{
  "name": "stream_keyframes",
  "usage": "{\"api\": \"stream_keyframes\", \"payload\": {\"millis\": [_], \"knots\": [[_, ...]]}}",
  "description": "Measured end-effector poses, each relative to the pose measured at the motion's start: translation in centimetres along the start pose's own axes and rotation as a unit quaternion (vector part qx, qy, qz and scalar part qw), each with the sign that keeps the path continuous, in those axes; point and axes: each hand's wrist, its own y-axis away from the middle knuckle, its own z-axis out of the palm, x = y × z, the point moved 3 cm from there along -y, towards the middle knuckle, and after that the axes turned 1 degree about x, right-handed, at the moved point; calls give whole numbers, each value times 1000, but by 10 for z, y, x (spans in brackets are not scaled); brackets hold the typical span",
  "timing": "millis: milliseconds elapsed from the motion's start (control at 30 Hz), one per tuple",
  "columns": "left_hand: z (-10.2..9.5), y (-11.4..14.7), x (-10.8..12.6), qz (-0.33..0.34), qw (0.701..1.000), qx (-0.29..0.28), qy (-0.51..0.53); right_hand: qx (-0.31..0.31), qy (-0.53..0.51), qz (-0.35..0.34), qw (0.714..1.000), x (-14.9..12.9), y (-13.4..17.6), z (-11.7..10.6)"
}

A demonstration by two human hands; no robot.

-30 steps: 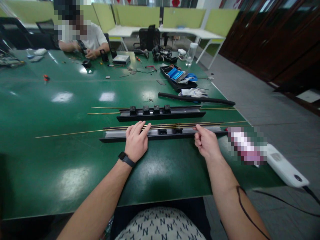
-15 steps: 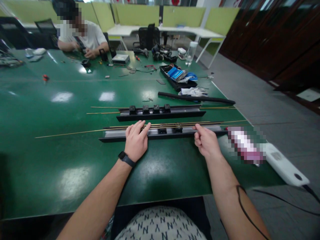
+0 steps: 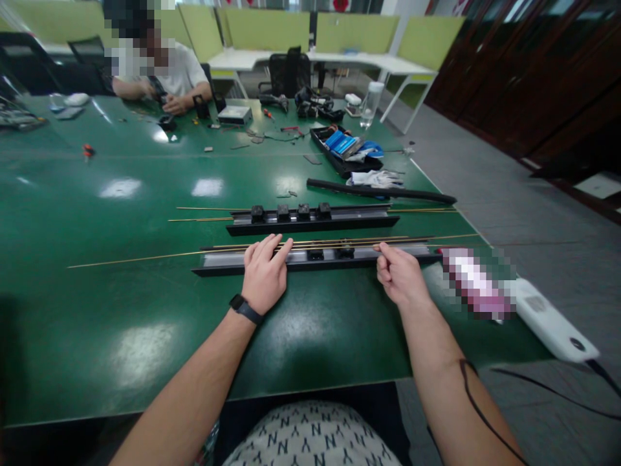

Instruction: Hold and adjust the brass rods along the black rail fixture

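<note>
A long black channel (image 3: 233, 269) with a pale inner strip lies across the table in front of me. Black blocks (image 3: 346, 250) sit inside it, and several thin brass rods (image 3: 310, 243) run lengthwise over it. My left hand (image 3: 264, 268), wearing a dark wristband, lies over the channel's left part with fingers stretched out, touching the rods. Over the right part, my right hand (image 3: 400, 270) pinches the end of a thin brass rod between thumb and forefinger; its other fingers are curled. Behind lies a second black channel (image 3: 310, 226) with several black blocks and rods poking out at both ends.
A black foam tube (image 3: 381, 190), white gloves (image 3: 376, 178) and a black tray (image 3: 334, 157) of blue items lie farther back. On the right are a pink package (image 3: 478, 285) and a white power strip (image 3: 553, 320). A person (image 3: 165, 74) sits across the green table (image 3: 145, 304).
</note>
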Motion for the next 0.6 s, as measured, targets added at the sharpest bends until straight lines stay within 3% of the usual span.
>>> {"api": "stream_keyframes", "payload": {"millis": [600], "knots": [[0,0,0,0,1000,-2,1,-9,1,6,1000,-1,1,0]]}}
